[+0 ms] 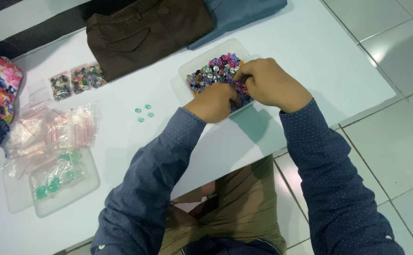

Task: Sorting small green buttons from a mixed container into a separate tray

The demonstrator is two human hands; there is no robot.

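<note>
Head view.
Tray: clear plastic, on white counter, filled with mixed coloured buttons.
Left hand: at the tray's near edge, fingers curled into the buttons; whether its grip is closed on any cannot be told.
Right hand: at the tray's right side, fingertips pinched among the buttons; what they pinch is hidden. The button heap lies just beyond and to the left of both hands, the right one deeper in.
Four teal buttons: loose on the counter, left of the tray, nearer the left hand.
Bags: small, filled, further left.
Empty bags: heaped.
Folded brown cloth: behind the tray.
</note>
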